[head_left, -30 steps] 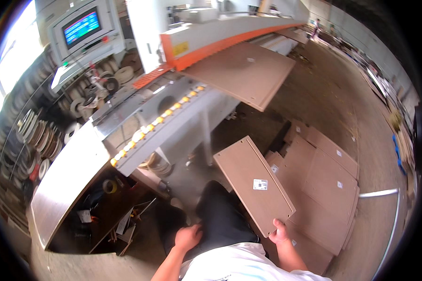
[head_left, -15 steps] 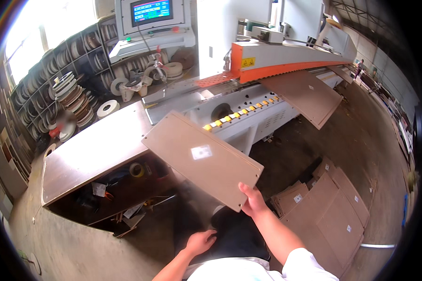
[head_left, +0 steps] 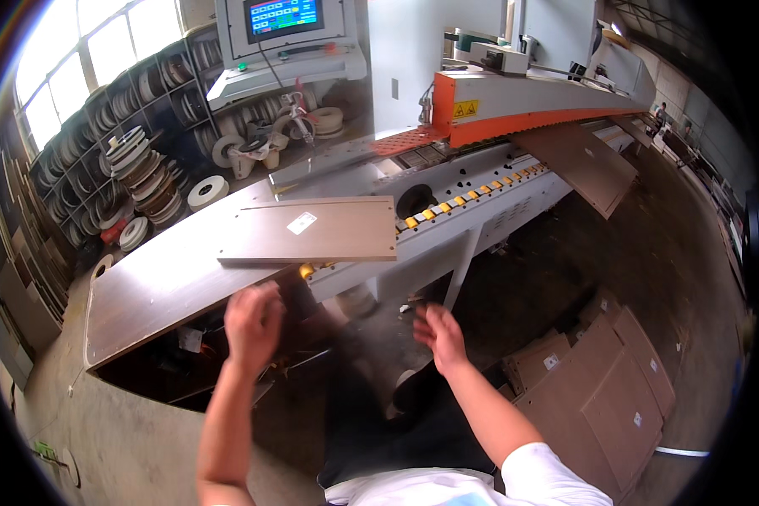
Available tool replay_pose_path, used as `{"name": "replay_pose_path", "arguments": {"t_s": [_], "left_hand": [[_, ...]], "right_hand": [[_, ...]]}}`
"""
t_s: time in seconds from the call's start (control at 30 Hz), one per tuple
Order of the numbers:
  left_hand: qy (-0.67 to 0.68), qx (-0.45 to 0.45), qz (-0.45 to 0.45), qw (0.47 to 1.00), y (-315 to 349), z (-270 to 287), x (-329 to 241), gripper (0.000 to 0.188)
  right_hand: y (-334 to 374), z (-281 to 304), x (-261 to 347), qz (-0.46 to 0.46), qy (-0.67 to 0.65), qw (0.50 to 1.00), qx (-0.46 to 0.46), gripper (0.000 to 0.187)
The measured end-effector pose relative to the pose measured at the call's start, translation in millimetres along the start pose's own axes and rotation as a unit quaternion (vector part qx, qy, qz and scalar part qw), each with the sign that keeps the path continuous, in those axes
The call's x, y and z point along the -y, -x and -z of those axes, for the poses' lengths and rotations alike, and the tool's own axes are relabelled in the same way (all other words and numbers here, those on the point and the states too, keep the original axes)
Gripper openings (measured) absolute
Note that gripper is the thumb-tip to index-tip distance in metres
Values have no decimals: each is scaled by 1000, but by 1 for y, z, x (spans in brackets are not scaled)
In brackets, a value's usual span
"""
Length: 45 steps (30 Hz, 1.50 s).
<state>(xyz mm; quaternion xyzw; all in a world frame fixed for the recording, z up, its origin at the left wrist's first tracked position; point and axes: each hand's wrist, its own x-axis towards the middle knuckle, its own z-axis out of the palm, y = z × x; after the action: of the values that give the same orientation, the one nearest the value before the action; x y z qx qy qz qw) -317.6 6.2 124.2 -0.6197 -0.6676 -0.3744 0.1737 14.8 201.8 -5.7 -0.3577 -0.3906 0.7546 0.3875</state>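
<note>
A brown rectangular board (head_left: 345, 228) with a white label lies flat, its left part on the worktable (head_left: 156, 270) and its right end over the front of the machine with the yellow rollers (head_left: 463, 201). My left hand (head_left: 254, 325) is just below the board's near edge, apart from it; its loosely bent fingers are blurred and hold nothing I can see. To the right, my right hand (head_left: 441, 337) is in the air in front of the machine, empty, with fingers apart. Another brown board (head_left: 577, 164) lies farther along the machine, partly under its orange-edged beam (head_left: 531, 118).
Several labelled brown boards (head_left: 594, 396) are stacked low at my right. A control panel with a lit screen (head_left: 284, 18) stands behind the table. Rolls of edging (head_left: 147, 181) fill racks and a pile at the left. A person (head_left: 660, 114) is far off at the right.
The board has left my right hand and now lies flat on the table and machine, turned and farther left. My left hand has risen from my lap toward the table edge.
</note>
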Motion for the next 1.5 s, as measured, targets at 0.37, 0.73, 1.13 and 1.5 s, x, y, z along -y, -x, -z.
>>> {"name": "replay_pose_path", "arguments": {"t_s": [0.37, 0.73, 1.13, 1.5], "left_hand": [[-221, 188, 138, 947, -104, 0, 67, 55], [-288, 172, 97, 937, -165, -89, 29, 52], [-291, 185, 106, 933, -190, -123, 17, 54], [-301, 225, -167, 912, -175, -125, 38, 62]], "right_hand": [[87, 125, -65, 218, 541, 812, -4, 18], [64, 108, -58, 260, 600, 756, 17, 13], [49, 119, -64, 260, 587, 767, -8, 14], [48, 125, -65, 281, 554, 783, -36, 11]]}}
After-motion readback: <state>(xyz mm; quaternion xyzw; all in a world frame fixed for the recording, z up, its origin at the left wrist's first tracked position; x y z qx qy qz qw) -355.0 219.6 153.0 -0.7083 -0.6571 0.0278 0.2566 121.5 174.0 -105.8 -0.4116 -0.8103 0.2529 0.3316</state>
